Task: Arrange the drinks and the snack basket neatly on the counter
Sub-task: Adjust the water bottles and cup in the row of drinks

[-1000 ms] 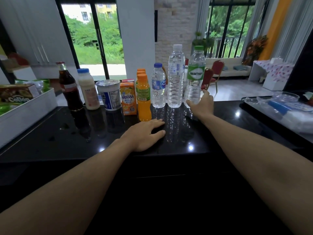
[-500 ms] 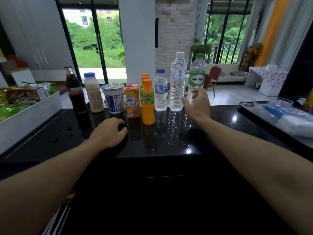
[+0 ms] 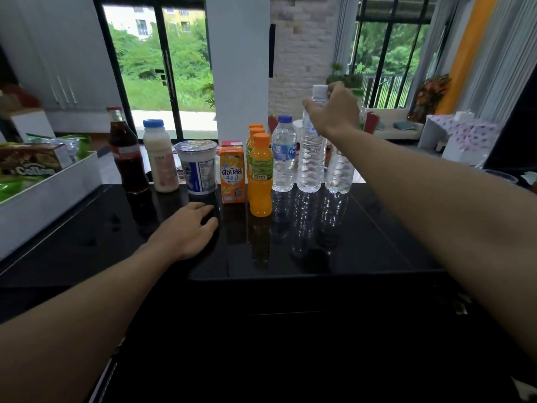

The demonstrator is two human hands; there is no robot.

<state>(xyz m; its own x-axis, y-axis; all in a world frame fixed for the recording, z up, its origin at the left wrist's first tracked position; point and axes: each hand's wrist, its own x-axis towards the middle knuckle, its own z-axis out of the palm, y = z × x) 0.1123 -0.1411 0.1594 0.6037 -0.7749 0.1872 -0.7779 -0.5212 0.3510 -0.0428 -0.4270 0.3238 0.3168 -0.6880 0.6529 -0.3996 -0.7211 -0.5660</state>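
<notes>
In the head view, we saw the drinks lined up along the counter's [image 3: 377,228] far edge, the snack basket [image 3: 49,196] at its left edge. Our right hand [image 3: 334,113] gripped the green-capped water bottle [image 3: 340,170]; our left hand [image 3: 189,228] lay flat, empty. Little seemed left.

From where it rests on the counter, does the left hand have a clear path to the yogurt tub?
Probably yes. The left hand lies flat on the black counter just in front of the yogurt tub, with only bare surface between them; the juice carton stands off to the side.
</notes>
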